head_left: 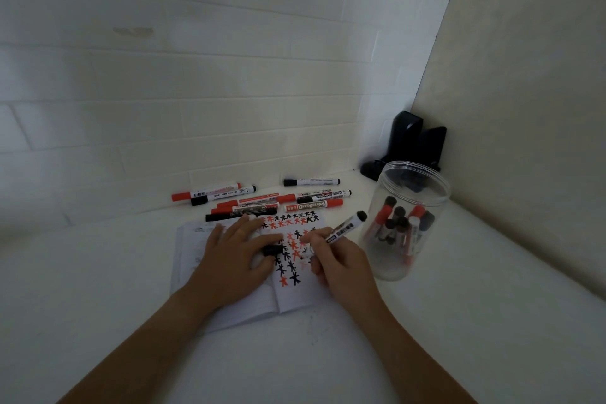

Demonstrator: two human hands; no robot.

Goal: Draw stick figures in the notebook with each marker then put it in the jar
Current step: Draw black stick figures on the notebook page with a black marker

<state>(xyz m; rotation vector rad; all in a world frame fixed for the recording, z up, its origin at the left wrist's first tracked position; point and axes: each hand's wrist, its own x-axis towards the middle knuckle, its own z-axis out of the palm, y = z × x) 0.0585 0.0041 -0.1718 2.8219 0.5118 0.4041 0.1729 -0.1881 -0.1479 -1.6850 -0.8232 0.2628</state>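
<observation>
"WHITEBOARD MARKER" legible along a black-capped marker point(324, 196) behind the notebook; "WhiteBoard", upside down, on the red-capped marker point(314, 205) just beside it (remaining barrel print too small to read).

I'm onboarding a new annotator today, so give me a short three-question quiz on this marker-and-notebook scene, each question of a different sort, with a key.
1. True or false: the clear plastic jar already holds several markers.
2. Multiple choice: what does the right hand hold? A) a red cap B) a black-capped whiteboard marker C) nothing
3. Fill in: the left hand rests on the open ______, with a black cap at its fingers.

Key
1. True; red and black markers stand inside it.
2. B; its tip end points down at the page of red and black stick figures.
3. notebook
</observation>
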